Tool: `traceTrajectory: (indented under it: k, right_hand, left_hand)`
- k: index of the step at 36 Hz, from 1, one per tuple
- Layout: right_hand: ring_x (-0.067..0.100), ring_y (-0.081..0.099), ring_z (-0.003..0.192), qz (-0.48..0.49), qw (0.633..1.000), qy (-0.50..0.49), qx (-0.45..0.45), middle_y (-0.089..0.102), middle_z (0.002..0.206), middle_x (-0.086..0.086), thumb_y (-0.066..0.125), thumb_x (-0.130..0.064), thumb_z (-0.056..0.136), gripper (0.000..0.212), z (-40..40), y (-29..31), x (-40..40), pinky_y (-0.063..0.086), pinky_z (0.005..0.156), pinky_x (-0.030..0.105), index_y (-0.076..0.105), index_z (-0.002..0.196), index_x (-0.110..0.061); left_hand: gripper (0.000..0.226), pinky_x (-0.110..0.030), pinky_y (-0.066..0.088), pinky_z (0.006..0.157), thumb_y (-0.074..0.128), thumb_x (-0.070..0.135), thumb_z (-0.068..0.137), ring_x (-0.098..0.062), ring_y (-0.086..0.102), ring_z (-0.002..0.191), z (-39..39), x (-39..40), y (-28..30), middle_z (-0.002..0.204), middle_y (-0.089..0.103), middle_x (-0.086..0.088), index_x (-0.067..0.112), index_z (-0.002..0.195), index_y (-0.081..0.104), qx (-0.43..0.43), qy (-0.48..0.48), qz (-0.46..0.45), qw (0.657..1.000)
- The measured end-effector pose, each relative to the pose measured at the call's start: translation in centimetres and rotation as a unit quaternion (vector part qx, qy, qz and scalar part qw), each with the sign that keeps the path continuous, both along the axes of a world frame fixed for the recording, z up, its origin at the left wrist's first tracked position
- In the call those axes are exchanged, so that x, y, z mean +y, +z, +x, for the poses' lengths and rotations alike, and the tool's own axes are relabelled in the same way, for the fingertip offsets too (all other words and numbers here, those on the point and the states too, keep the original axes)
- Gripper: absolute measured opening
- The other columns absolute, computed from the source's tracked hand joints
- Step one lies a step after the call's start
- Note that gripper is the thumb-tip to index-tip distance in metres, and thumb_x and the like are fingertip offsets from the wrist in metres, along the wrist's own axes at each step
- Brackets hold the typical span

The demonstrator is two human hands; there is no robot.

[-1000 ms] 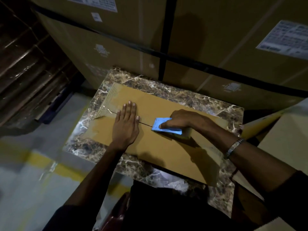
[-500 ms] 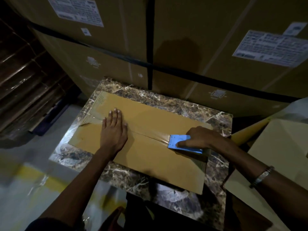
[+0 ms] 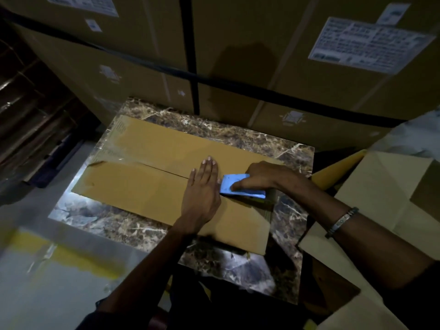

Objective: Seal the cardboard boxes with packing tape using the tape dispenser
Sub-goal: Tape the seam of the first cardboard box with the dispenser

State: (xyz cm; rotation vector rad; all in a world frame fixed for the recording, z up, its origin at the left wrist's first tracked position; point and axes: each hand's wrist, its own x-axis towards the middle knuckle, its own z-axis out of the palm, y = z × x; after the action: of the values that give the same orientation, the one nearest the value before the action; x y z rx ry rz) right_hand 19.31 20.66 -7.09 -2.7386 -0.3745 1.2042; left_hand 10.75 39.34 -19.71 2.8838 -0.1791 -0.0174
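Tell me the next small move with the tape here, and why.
Probably tear the tape off at the box's right end. The right hand grips the blue dispenser near that end of the box, and the left hand lies flat on the seam beside it, bracing.

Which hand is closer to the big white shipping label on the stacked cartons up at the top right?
Right. The right hand grips the blue tape dispenser below the white label; the left hand lies flat on the cardboard box, farther left.
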Motion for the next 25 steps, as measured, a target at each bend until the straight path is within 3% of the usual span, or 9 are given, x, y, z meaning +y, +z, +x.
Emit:
traceTrajectory:
  k: [5, 9, 12, 14, 17, 22, 25]
  right_hand:
    - [0.02, 0.058, 0.073, 0.013, 1.0, -0.026, 0.007, 0.063, 0.091, 0.003, 0.06, -0.079, 0.084, 0.059, -0.7, 0.2, -2.9, 0.039, 0.062, 0.032, 0.063, 0.091, -0.02]
    - [0.022, 0.061, 0.07, 0.031, 0.999, -0.037, -0.006, 0.067, 0.083, 0.006, 0.062, -0.08, 0.082, 0.065, -1.5, 0.6, -6.6, 0.041, 0.063, 0.035, 0.07, 0.087, -0.016]
    - [0.019, 0.064, 0.07, 0.002, 0.999, -0.041, -0.007, 0.07, 0.086, 0.007, 0.062, -0.083, 0.079, 0.071, -1.9, 0.8, -9.8, 0.043, 0.061, 0.032, 0.075, 0.091, -0.014]
    - [0.014, 0.063, 0.076, -0.028, 0.998, -0.054, 0.0, 0.068, 0.091, -0.001, 0.061, -0.084, 0.079, 0.062, -2.3, 1.2, -12.3, 0.045, 0.062, 0.031, 0.07, 0.093, -0.025]
    - [0.014, 0.063, 0.083, -0.014, 0.993, -0.111, 0.027, 0.064, 0.097, -0.004, 0.061, -0.081, 0.081, 0.059, -3.4, 1.1, -15.2, 0.045, 0.066, 0.03, 0.062, 0.101, -0.025]
    - [0.016, 0.064, 0.079, 0.027, 0.993, -0.114, 0.023, 0.064, 0.084, -0.007, 0.062, -0.08, 0.081, 0.053, -4.7, 0.1, -15.7, 0.048, 0.066, 0.033, 0.066, 0.096, -0.03]
    - [0.014, 0.063, 0.072, 0.049, 0.994, -0.102, 0.0, 0.063, 0.075, -0.006, 0.065, -0.075, 0.083, 0.045, -5.1, -0.3, -16.1, 0.046, 0.063, 0.033, 0.066, 0.083, -0.029]
  left_hand:
    - [0.059, -0.051, 0.024, 0.128, 0.022, 0.034, 0.114, -0.027, 0.021, 0.161, -0.1, 0.1, -0.3, 0.174, 0.023, -0.01, 0.008, 0.167, 0.024, 0.004, 0.008, 0.0, 1.0]
    - [0.059, -0.051, 0.023, 0.128, 0.017, 0.034, 0.114, -0.027, 0.019, 0.162, -0.3, 0.1, -0.1, 0.175, 0.019, -0.01, 0.008, 0.167, 0.02, 0.005, 0.003, 0.006, 1.0]
    - [0.06, -0.051, 0.021, 0.129, 0.015, 0.035, 0.114, -0.028, 0.015, 0.163, -0.4, 0.2, -0.1, 0.176, 0.015, -0.011, 0.008, 0.168, 0.016, 0.002, -0.003, 0.012, 1.0]
    - [0.061, -0.05, 0.018, 0.13, 0.012, 0.036, 0.114, -0.027, 0.011, 0.163, -0.4, 0.2, -0.2, 0.177, 0.012, -0.01, 0.008, 0.168, 0.013, 0.005, -0.005, 0.017, 1.0]
    - [0.06, -0.051, 0.018, 0.13, 0.016, 0.035, 0.115, -0.027, 0.009, 0.164, -0.4, 0.1, -0.4, 0.177, 0.01, -0.01, 0.008, 0.168, 0.011, 0.002, -0.006, 0.029, 1.0]
    - [0.06, -0.051, 0.017, 0.13, 0.017, 0.034, 0.114, -0.027, 0.011, 0.163, -0.5, -0.1, 0.1, 0.176, 0.013, -0.011, 0.007, 0.168, 0.015, 0.002, 0.005, 0.045, 0.999]
    - [0.064, -0.052, 0.015, 0.13, 0.018, 0.037, 0.112, -0.028, 0.016, 0.162, -0.6, -1.4, 0.9, 0.175, 0.019, -0.013, 0.004, 0.166, 0.023, 0.014, 0.04, 0.03, 0.999]
